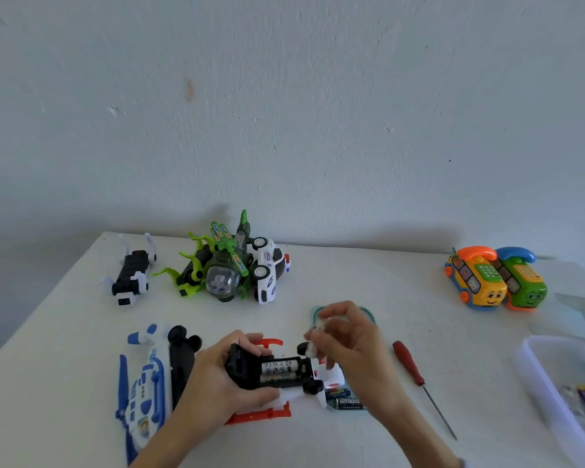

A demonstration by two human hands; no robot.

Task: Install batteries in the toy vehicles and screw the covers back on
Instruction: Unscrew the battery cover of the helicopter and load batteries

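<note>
Screwdriver (413,368) right of toy vehicle (271,373)

Both forearms are bare, with a sliver of pale sleeve (464,463) at the right one.

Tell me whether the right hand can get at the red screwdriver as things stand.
Probably yes. The screwdriver lies bare on the table just right of the right hand, but that hand's fingers pinch a small whitish piece first.

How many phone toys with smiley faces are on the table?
2. Both stand side by side at the far right of the table: the yellow phone toy with an orange handset, and the green phone toy with a blue handset to its right, touching it.
</note>
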